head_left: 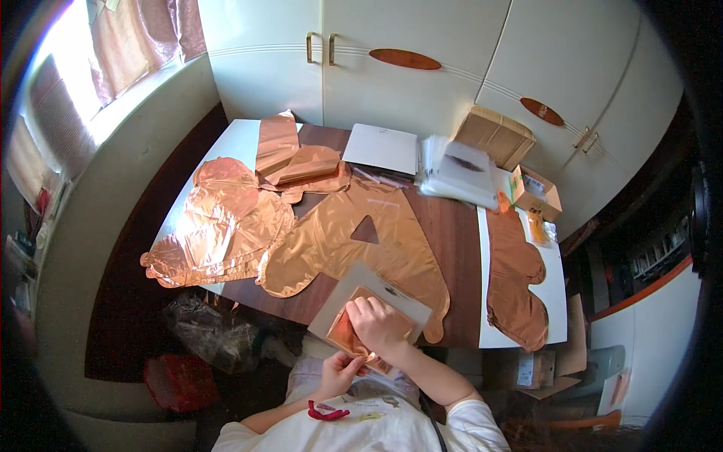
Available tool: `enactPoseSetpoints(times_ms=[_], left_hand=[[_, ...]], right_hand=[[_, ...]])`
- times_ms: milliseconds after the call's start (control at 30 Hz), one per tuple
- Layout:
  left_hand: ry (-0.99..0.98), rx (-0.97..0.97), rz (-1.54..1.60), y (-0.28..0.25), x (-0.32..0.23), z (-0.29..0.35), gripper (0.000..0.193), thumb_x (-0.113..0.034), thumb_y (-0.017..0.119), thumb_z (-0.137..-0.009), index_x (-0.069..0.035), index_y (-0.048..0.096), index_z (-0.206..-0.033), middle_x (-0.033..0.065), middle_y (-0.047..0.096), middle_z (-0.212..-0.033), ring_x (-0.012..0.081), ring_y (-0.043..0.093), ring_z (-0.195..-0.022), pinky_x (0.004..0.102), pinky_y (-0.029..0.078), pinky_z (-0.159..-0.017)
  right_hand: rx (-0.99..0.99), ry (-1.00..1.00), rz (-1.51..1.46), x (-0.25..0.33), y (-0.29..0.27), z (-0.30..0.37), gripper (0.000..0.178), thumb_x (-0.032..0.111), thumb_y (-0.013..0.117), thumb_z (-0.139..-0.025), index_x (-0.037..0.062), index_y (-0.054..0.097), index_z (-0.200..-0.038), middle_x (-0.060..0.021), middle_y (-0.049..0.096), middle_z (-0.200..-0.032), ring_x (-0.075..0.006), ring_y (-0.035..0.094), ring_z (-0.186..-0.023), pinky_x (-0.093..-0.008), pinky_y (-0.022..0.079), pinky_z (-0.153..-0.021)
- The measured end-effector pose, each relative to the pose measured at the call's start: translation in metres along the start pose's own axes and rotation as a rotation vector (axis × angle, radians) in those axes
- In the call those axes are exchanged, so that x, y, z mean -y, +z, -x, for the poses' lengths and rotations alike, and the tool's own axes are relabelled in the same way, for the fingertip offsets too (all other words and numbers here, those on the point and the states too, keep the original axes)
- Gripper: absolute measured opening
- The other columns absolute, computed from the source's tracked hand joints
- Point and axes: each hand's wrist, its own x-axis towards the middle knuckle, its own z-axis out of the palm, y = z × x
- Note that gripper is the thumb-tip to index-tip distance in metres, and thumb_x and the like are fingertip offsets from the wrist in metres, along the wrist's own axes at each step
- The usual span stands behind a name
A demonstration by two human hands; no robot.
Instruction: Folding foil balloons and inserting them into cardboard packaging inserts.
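Note:
Close to my body, at the table's front edge, a folded copper foil balloon point(343, 336) lies over a clear plastic bag point(410, 303) with a hang hole. My right hand point(376, 325) is closed on the folded foil from above, fingers curled. Lower down, my left hand point(339, 375) pinches the near edge of the same foil; its fingertips are partly hidden. Just beyond the bag, a large flat letter-shaped foil balloon point(361, 203) with a triangular hole is spread on the table.
Crumpled foil balloons point(226, 218) pile at the left, and another foil balloon point(516, 279) lies on a white board at the right. A stack of clear bags point(459, 177), a white sheet point(382, 149), a cardboard box point(493, 135) and a small open box point(536, 194) stand at the back.

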Motion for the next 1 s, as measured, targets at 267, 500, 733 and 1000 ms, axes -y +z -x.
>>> enactPoseSetpoints(times_ms=[267, 500, 733, 1000], left_hand=[[0.027, -0.136, 0.116, 0.007, -0.012, -0.002, 0.013, -0.006, 0.059, -0.087, 0.006, 0.057, -0.09, 0.0111, 0.064, -0.077, 0.0153, 0.064, -0.065, 0.0247, 0.054, -0.059], [-0.021, -0.14, 0.162, 0.008, -0.024, -0.007, 0.01, -0.006, 0.058, -0.088, 0.003, 0.054, -0.088, 0.0109, 0.064, -0.078, 0.0143, 0.063, -0.065, 0.0233, 0.053, -0.058], [0.003, -0.199, 0.207, 0.007, -0.019, -0.003, 0.011, -0.008, 0.062, -0.085, -0.001, 0.054, -0.086, 0.0061, 0.062, -0.074, 0.0105, 0.06, -0.061, 0.0207, 0.047, -0.051], [0.1, -0.298, 0.094, 0.003, -0.011, -0.002, 0.01, -0.009, 0.066, -0.082, -0.004, 0.058, -0.083, -0.0031, 0.056, -0.069, 0.0042, 0.048, -0.058, 0.0184, 0.037, -0.05]], right_hand=[[-0.026, -0.018, -0.102, 0.008, -0.007, 0.001, 0.011, 0.016, 0.057, -0.071, 0.0104, 0.055, -0.081, -0.0005, 0.048, -0.073, -0.0153, 0.053, -0.068, -0.027, 0.047, -0.052], [0.053, -0.001, -0.044, 0.006, -0.011, 0.018, 0.008, 0.016, 0.057, -0.073, 0.0106, 0.052, -0.076, -0.0023, 0.047, -0.07, -0.0162, 0.054, -0.066, -0.028, 0.048, -0.052], [0.142, 0.022, -0.151, 0.009, -0.009, 0.023, 0.014, 0.017, 0.06, -0.07, 0.0108, 0.052, -0.079, -0.0025, 0.049, -0.072, -0.0166, 0.056, -0.068, -0.0286, 0.048, -0.053], [0.121, -0.007, -0.124, 0.012, -0.003, 0.021, 0.007, 0.016, 0.056, -0.074, 0.0118, 0.05, -0.075, -0.0015, 0.05, -0.071, -0.0149, 0.057, -0.066, -0.027, 0.048, -0.051]])
